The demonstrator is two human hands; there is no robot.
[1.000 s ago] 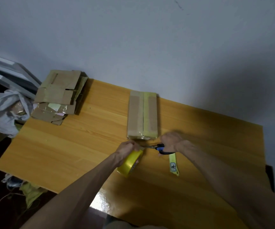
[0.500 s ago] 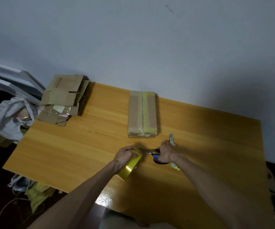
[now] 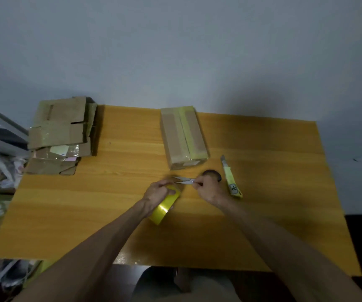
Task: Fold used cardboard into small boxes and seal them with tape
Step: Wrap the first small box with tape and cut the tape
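My left hand [image 3: 159, 192] is clamped around the yellow tape roll [image 3: 165, 207], held on edge just above the tabletop [image 3: 273, 192], and my right hand [image 3: 208, 189] is closed on the handles of the scissors [image 3: 184, 180], whose blades stand apart and point toward nine o'clock, right at the top of the roll. The two hands are close together but not touching. The sealed box [image 3: 183, 136] lies just beyond them at twelve o'clock, lengthwise, with a yellow strip running down its top seam. I judge the step in hand is snipping the tape free of the roll; to do it well I would keep the strip taut with my left thumb, bring the blades square across it and cut near the roll so the loose end stays findable, though I cannot tell whether tape actually lies between the blades. Counting: one tape roll, one pair of scissors, one utility knife [image 3: 231, 178] with a yellow body lying at two o'clock of my right hand, one finished box, and one stack of flattened cardboard [image 3: 61, 136] at ten o'clock on the far left corner, its sheets too overlapped to count
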